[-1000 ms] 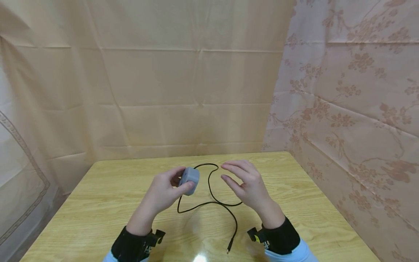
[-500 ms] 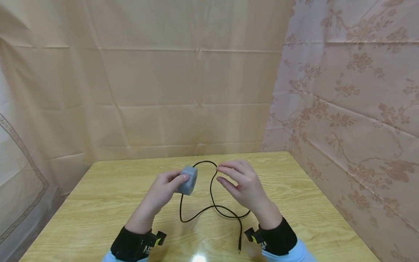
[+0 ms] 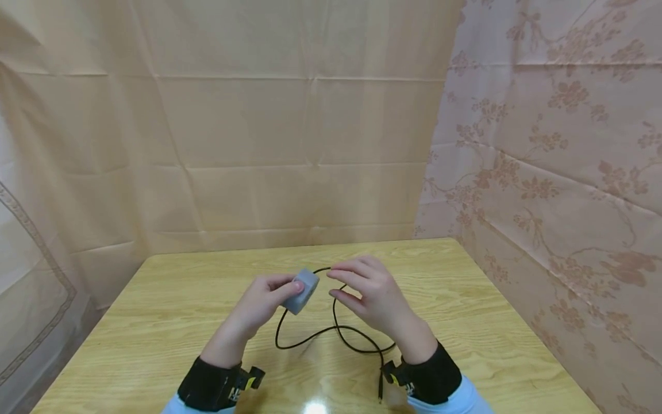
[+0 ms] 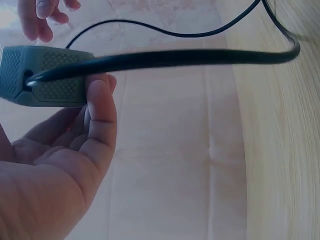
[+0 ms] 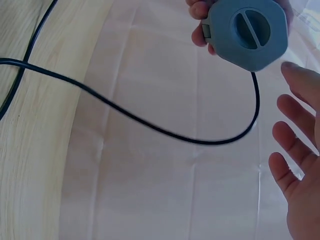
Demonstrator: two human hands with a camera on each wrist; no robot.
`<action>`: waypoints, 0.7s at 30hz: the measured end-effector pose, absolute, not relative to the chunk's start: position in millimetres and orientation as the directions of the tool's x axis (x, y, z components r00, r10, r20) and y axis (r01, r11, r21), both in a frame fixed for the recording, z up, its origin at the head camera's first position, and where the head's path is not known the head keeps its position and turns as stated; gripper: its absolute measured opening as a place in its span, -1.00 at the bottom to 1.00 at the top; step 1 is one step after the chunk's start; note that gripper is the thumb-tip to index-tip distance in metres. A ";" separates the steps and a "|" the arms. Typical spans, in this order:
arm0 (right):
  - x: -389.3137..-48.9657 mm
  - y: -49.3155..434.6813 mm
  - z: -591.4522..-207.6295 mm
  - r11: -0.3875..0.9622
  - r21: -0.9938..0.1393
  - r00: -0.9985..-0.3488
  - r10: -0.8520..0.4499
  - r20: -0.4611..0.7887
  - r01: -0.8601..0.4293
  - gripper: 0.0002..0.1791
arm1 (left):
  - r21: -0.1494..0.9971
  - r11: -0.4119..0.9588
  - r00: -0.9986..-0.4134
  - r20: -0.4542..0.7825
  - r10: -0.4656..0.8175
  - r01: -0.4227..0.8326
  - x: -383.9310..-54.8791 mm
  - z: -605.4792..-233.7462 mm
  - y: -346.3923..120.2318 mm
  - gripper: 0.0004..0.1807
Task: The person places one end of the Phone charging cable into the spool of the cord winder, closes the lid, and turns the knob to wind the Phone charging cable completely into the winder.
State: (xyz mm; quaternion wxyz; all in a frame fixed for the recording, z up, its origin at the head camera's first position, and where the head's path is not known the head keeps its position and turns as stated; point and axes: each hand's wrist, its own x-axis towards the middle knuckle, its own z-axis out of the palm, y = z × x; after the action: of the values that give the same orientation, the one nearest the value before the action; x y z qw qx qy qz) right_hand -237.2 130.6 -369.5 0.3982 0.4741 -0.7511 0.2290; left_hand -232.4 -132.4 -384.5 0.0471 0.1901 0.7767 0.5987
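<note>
My left hand (image 3: 260,303) grips a small grey-blue octagonal case (image 3: 302,291) between thumb and fingers, raised over the table. In the right wrist view the case's face (image 5: 257,52) shows a round recess crossed by a straight bar, and a small tab on its edge. A thin black cable (image 4: 180,58) comes out of a hole in its textured side; more of it leaves the opposite side. My right hand (image 3: 373,296) hovers just right of the case, fingers spread and slightly bent, holding nothing. Its fingertips overlap the cable in the head view.
The cable loops across the light wood table (image 3: 170,328), crossing itself, and its plug end (image 3: 380,391) lies near my right wrist. Behind the table hangs a beige curtain (image 3: 248,126); a flowered cloth (image 3: 548,172) hangs on the right.
The case has turned and tilted in my left hand. My right hand has moved left, closer to it. The cable's loops have shifted, and its plug end lies farther right.
</note>
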 end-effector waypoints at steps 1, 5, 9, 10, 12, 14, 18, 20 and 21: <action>-237.1 129.7 -369.8 0.447 0.037 -0.238 -0.541 0.807 -0.894 -0.60 | 0.943 0.223 -0.918 0.155 0.366 0.248 -232.2 -384.6 -132.3 -0.46; -237.3 126.9 -371.6 0.435 0.057 -0.231 -0.579 0.782 -0.899 -0.52 | 0.931 0.195 -0.860 0.184 0.477 0.308 -232.4 -385.1 -130.6 -0.46; -234.7 127.4 -374.0 0.420 0.042 -0.254 -0.623 0.740 -0.907 -0.48 | 0.916 0.179 -0.808 0.211 0.550 0.360 -231.8 -386.6 -127.5 -0.46; -233.8 127.9 -374.7 0.418 0.036 -0.264 -0.636 0.725 -0.908 -0.47 | 0.913 0.176 -0.799 0.214 0.563 0.369 -231.5 -386.9 -126.8 -0.47; -232.2 129.0 -376.2 0.413 0.016 -0.287 -0.659 0.695 -0.911 -0.46 | 0.907 0.177 -0.786 0.217 0.579 0.381 -230.8 -387.5 -125.7 -0.48; -231.1 130.0 -377.4 0.409 -0.005 -0.306 -0.675 0.671 -0.913 -0.46 | 0.903 0.182 -0.779 0.218 0.587 0.389 -230.4 -388.1 -125.0 -0.49; -231.5 130.6 -378.3 0.404 -0.003 -0.304 -0.683 0.664 -0.915 -0.46 | 0.888 0.212 -0.781 0.218 0.585 0.407 -229.1 -387.8 -124.7 -0.48; -232.6 130.7 -378.4 0.403 0.009 -0.292 -0.678 0.675 -0.915 -0.47 | 0.882 0.228 -0.788 0.219 0.576 0.412 -227.7 -386.5 -124.9 -0.46; -233.2 130.9 -378.3 0.404 0.018 -0.284 -0.674 0.682 -0.915 -0.47 | 0.874 0.242 -0.791 0.223 0.570 0.421 -227.2 -385.9 -124.9 -0.46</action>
State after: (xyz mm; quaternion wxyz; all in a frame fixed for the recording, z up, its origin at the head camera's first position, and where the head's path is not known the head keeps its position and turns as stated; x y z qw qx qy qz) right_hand -233.2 130.9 -378.3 0.3115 0.5109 -0.7777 0.1929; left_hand -227.2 -124.9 -385.9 0.0702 0.3157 0.7850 0.5284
